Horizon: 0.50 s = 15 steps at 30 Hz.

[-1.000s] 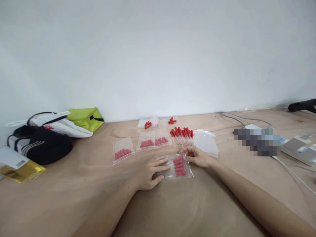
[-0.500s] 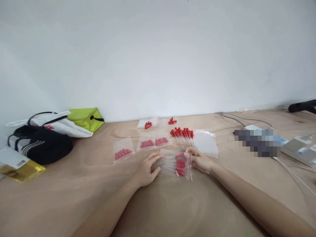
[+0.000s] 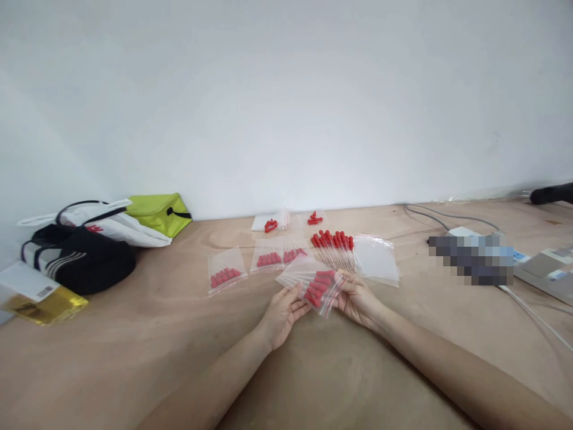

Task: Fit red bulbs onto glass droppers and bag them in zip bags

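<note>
Both hands hold a clear zip-lock bag [image 3: 299, 272] with several red-bulbed droppers [image 3: 317, 286] inside. My left hand [image 3: 283, 313] grips its near left edge, thumb on top and fingers underneath. At the zip end, my right hand [image 3: 358, 298] pinches the bag, its fingers partly behind the plastic. The bag is tilted, bulbs towards the right. Just beyond it lies a pile of loose red-bulbed droppers [image 3: 331, 240]. Filled bags of droppers lie to the left, one apart [image 3: 227, 272] and two side by side, the nearer one here [image 3: 267, 254].
Flat clear bags [image 3: 378, 257] lie right of the pile. Small red pieces [image 3: 271, 225] rest on plastic near the wall. At left are a black bag [image 3: 89, 266], a green bag [image 3: 156, 212] and a yellow packet [image 3: 49, 304]. Cables [image 3: 430, 215] and a pixelated object [image 3: 474, 260] are at right.
The bag of droppers has been raised and turned, its zip end now lower right. My left hand has moved in from beside it and closed on its near edge.
</note>
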Each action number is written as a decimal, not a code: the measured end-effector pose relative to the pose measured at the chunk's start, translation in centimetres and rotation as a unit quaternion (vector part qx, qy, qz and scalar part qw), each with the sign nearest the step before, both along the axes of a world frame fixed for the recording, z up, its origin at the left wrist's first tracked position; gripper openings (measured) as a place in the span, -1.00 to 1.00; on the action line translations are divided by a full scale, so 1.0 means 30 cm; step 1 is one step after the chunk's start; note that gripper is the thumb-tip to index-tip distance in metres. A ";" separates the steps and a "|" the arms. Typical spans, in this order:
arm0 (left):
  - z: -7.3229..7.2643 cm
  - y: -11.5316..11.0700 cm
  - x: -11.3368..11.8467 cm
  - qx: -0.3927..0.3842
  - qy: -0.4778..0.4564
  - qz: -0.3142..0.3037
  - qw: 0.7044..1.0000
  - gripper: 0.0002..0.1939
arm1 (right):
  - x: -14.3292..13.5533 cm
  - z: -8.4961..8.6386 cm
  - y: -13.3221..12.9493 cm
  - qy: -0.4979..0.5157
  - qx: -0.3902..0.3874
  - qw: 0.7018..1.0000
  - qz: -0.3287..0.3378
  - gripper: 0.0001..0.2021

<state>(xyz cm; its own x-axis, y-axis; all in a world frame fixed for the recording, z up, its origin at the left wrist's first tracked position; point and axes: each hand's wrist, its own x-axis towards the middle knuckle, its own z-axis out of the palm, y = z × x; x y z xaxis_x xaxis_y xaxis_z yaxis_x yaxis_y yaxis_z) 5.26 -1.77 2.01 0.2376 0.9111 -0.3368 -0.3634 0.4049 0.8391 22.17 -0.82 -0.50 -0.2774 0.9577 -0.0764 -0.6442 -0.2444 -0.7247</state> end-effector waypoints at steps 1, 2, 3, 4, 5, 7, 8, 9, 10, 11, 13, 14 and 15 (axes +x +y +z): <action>-0.004 -0.007 0.015 0.001 -0.013 0.008 1.000 -0.82 | -0.019 -0.005 -0.014 -0.010 0.005 1.000 0.000 -0.71; -0.009 -0.012 0.024 0.006 -0.015 0.026 1.000 -0.85 | -0.034 -0.007 -0.027 -0.026 0.012 1.000 0.004 -0.68; -0.014 -0.012 0.028 0.014 -0.011 0.046 0.999 -0.87 | -0.043 -0.007 -0.037 -0.050 0.019 0.998 0.015 -0.65; -0.016 -0.008 0.023 0.021 -0.004 0.065 0.998 -0.88 | -0.044 -0.003 -0.042 -0.080 0.028 0.996 0.034 -0.62; -0.014 0.000 0.012 0.028 0.006 0.079 0.996 -0.89 | -0.035 0.004 -0.039 -0.117 0.038 0.991 0.055 -0.60; 0.004 0.034 -0.034 0.041 0.029 0.093 0.994 -0.90 | 0.011 0.026 -0.010 -0.217 0.063 0.971 0.084 -0.60; 0.021 0.060 -0.067 0.053 0.055 0.088 0.993 -0.89 | 0.049 0.038 0.015 -0.280 0.080 0.954 0.071 -0.63; 0.040 0.090 -0.104 0.068 0.095 0.085 0.989 -0.88 | 0.095 0.049 0.046 -0.354 0.098 0.930 0.031 -0.67; 0.060 0.125 -0.144 0.080 0.148 0.083 0.982 -0.90 | 0.147 0.058 0.080 -0.426 0.118 0.896 -0.036 -0.71; 0.079 0.163 -0.184 0.086 0.209 0.086 0.970 -0.92 | 0.203 0.063 0.113 -0.497 0.125 0.850 -0.118 -0.76; 0.108 0.240 -0.258 0.092 0.296 0.112 0.944 -0.94 | 0.315 0.060 0.170 -0.645 0.083 0.720 -0.243 -0.82; 0.116 0.275 -0.290 0.094 0.312 0.127 0.937 -0.94 | 0.365 0.053 0.189 -0.703 0.046 0.660 -0.261 -0.81; 0.121 0.305 -0.317 0.099 0.329 0.142 0.928 -0.94 | 0.407 0.042 0.203 -0.744 0.013 0.615 -0.261 -0.76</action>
